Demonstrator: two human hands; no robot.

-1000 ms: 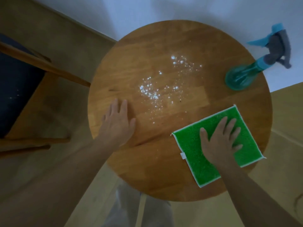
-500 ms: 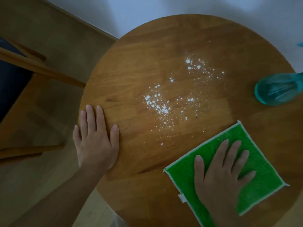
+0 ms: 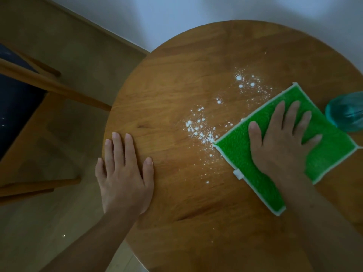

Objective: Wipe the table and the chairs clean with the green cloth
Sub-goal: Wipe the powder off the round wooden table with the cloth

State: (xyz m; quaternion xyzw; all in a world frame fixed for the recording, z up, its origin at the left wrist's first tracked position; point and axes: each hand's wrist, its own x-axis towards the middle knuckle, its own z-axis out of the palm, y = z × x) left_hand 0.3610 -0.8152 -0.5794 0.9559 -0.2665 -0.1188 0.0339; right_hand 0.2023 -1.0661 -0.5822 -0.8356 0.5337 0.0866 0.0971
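Observation:
A round wooden table [image 3: 176, 79] fills the view. White powder [image 3: 202, 130] is scattered across its middle. The green cloth [image 3: 334, 146], square with a white border, lies flat on the table's right part, its left corner touching the powder. My right hand [image 3: 280, 142] presses flat on the cloth with fingers spread. At the table's left edge my left hand [image 3: 123, 173] rests palm down on the bare wood and holds nothing. A wooden chair [image 3: 49, 85] with a dark seat stands to the left of the table.
A teal spray bottle [image 3: 345, 112] stands at the table's right edge, just beyond the cloth, partly cut off by the frame. A white wall [image 3: 176, 16] runs behind the table. Light wooden floor [image 3: 39, 232] lies to the left and below.
My right hand has slid the cloth up and to the left until its corner meets the powder. The camera has come closer. My left hand stays flat at the table's left edge.

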